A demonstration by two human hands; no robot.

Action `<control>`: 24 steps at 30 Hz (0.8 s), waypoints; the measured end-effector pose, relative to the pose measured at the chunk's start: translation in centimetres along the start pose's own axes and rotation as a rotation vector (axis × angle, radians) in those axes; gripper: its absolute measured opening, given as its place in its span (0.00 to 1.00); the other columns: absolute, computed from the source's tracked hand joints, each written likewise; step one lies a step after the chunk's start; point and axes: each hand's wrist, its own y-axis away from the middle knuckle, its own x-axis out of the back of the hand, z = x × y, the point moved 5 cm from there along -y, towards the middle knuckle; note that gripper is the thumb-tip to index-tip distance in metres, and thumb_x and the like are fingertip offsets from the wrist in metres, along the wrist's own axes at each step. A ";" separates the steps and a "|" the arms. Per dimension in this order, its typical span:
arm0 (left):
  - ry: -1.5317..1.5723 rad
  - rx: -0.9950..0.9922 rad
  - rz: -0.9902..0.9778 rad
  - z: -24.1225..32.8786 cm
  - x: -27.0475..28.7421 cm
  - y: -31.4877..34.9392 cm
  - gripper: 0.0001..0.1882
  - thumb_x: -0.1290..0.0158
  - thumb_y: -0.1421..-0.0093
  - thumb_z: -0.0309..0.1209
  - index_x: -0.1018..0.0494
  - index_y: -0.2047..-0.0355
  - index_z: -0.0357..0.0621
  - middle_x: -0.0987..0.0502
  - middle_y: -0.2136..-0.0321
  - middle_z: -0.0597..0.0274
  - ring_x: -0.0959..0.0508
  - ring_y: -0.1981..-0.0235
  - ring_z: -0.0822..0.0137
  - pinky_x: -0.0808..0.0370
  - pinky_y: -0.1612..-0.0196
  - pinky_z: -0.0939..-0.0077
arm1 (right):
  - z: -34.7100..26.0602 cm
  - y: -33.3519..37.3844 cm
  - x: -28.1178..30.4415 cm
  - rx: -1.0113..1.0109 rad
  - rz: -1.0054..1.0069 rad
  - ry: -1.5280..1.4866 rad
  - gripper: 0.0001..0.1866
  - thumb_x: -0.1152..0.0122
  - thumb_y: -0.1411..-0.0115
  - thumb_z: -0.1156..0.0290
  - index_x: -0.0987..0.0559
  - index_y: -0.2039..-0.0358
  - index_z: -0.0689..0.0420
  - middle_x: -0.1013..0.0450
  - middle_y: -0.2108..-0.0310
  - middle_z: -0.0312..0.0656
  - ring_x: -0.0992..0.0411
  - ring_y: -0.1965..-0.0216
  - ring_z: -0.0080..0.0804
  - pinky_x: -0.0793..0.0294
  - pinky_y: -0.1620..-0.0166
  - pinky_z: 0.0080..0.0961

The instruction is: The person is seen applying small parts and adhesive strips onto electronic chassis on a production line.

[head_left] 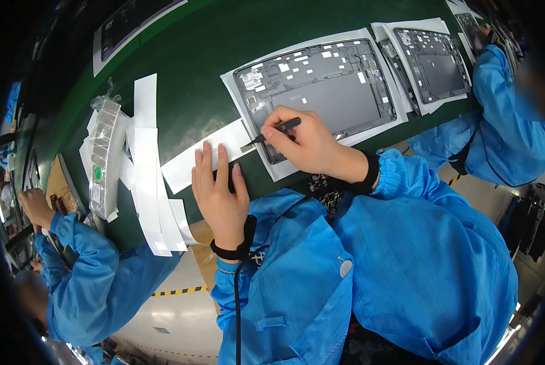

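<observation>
My right hand (306,143) pinches slim black tweezers (289,124) over the lower left edge of a grey tablet housing (321,91). Their tip meets a small dark piece (246,148) at the right end of a white paper strip (193,161). On that strip rest the outstretched fingers of my left hand (217,198); a dark patch between its thumb and forefinger cannot be made out. White label-like patches dot the housing, which lies on a white sheet (276,172). Black bands circle both wrists, and a cord (238,304) runs from the left one.
Overlapping white strips (148,176) and a plastic-wrapped bundle (105,161) lie to the left on the green table (193,61). Another housing (431,67) is at the right, a dark panel (126,27) at the far left. Co-workers in blue (96,267) sit on both sides.
</observation>
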 end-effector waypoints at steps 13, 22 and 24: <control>-0.071 0.008 -0.012 -0.9 -1.0 -0.5 0.18 0.47 0.42 0.24 0.24 0.50 0.41 0.29 0.45 0.50 0.31 0.42 0.48 0.35 0.41 0.58 | -0.8 0.0 0.2 0.092 0.007 0.167 0.08 0.46 0.37 0.72 0.29 0.68 0.64 0.29 0.82 0.43 0.31 0.82 0.27 0.34 0.77 0.25; -0.092 0.003 -0.017 -0.7 -1.1 -0.4 0.18 0.47 0.43 0.24 0.24 0.51 0.41 0.28 0.45 0.50 0.31 0.42 0.48 0.35 0.41 0.58 | 1.3 0.0 0.5 -0.087 0.014 -0.231 0.08 0.46 0.36 0.71 0.28 0.67 0.64 0.28 0.79 0.40 0.30 0.79 0.21 0.31 0.74 0.21; -0.092 0.003 -0.013 -0.7 -1.1 -0.5 0.18 0.47 0.43 0.24 0.24 0.51 0.41 0.28 0.45 0.50 0.31 0.42 0.48 0.35 0.41 0.58 | 1.2 0.1 1.1 -0.108 0.081 -0.234 0.08 0.47 0.36 0.71 0.28 0.68 0.63 0.27 0.79 0.38 0.30 0.78 0.19 0.30 0.73 0.20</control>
